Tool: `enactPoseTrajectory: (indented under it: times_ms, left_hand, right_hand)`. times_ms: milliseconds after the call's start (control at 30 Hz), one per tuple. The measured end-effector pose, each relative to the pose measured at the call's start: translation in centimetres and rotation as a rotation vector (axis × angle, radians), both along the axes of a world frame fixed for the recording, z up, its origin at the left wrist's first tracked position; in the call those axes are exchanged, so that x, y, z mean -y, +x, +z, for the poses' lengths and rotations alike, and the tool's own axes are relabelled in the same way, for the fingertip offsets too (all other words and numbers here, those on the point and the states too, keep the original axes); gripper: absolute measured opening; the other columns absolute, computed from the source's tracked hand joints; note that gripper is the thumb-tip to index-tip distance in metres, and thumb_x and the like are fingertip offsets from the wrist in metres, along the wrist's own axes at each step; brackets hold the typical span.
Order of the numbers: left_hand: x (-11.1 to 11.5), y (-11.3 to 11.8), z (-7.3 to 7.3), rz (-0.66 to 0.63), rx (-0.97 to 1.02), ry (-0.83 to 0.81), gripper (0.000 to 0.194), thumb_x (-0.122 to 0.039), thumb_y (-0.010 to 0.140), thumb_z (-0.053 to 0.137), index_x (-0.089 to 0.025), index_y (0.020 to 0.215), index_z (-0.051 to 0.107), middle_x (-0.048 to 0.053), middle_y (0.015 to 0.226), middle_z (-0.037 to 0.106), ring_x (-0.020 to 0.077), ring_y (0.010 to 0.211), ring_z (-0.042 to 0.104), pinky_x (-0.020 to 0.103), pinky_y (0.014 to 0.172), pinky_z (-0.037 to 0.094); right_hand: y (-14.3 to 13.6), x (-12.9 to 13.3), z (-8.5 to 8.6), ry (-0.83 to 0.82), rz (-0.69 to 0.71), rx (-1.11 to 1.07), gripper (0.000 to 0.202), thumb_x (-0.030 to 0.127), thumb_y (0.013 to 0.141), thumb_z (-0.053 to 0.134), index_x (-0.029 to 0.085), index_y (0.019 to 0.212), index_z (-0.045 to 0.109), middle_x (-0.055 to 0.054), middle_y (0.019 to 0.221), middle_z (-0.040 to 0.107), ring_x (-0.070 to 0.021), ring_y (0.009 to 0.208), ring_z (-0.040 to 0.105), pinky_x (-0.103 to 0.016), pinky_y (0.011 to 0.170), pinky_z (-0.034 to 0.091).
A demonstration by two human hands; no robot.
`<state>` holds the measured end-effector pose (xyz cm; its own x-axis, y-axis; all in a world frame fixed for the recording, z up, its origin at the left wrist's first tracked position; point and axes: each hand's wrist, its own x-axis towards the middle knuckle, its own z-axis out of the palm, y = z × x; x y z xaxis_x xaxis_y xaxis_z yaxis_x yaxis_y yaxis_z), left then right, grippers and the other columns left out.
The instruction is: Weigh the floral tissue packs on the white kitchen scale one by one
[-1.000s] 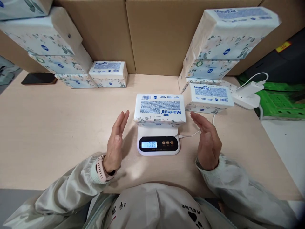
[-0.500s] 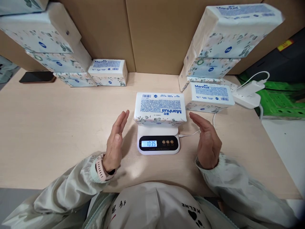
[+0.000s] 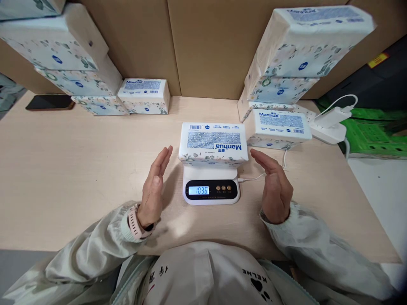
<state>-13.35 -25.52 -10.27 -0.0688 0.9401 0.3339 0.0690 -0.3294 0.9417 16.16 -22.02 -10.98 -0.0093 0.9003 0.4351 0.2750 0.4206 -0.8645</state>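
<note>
A white and blue pack of tissues (image 3: 213,143), its print upside down to me, lies on a white digital scale (image 3: 210,173). The lit display (image 3: 199,190) reads 103.6. To the left of the pack, my left hand (image 3: 153,186) is held on edge with fingers stretched out, apart from it and holding nothing. On the other side my right hand (image 3: 274,186) has its fingers extended too, its tips close to the pack's right side without touching. Each palm faces inward. A pink watch band (image 3: 135,223) circles my left wrist.
Tissue packs are stacked at the back left (image 3: 79,82) and back right (image 3: 282,89), each with a single pack beside it. A dark phone (image 3: 50,102) lies far left. A white cable (image 3: 252,178) runs from the scale towards a power strip (image 3: 329,132). Cardboard (image 3: 210,51) stands behind.
The scale's display has gone from 103.5 to 103.6. My right hand has shifted very slightly left; my left hand stays in place.
</note>
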Motion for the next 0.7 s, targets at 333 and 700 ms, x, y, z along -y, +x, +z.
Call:
enactPoseTrajectory:
  times_ms: [333, 700]
  left_hand:
    - [-0.06, -0.19, -0.17, -0.013, -0.048, 0.014, 0.055, -0.054, 0.114, 0.034, -0.037, 0.165, 0.046, 0.001, 0.171, 0.043, 0.0266, 0.163, 0.035, 0.051, 0.139, 0.023]
    - [-0.06, -0.23, -0.10, -0.006, -0.060, 0.013, 0.054, -0.053, 0.114, 0.035, -0.036, 0.165, 0.046, 0.001, 0.171, 0.043, 0.0268, 0.162, 0.036, 0.052, 0.139, 0.024]
  right_hand:
    - [0.04, 0.04, 0.09, -0.010, 0.007, 0.020, 0.046, 0.043, 0.109, 0.043, 0.033, 0.150, 0.062, -0.002, 0.154, 0.064, -0.0313, 0.147, 0.056, -0.061, 0.126, 0.044]
    - [0.16, 0.05, 0.22, -0.015, -0.005, 0.054, 0.048, 0.044, 0.108, 0.042, 0.032, 0.150, 0.061, -0.002, 0.154, 0.065, -0.0310, 0.147, 0.057, -0.060, 0.126, 0.044]
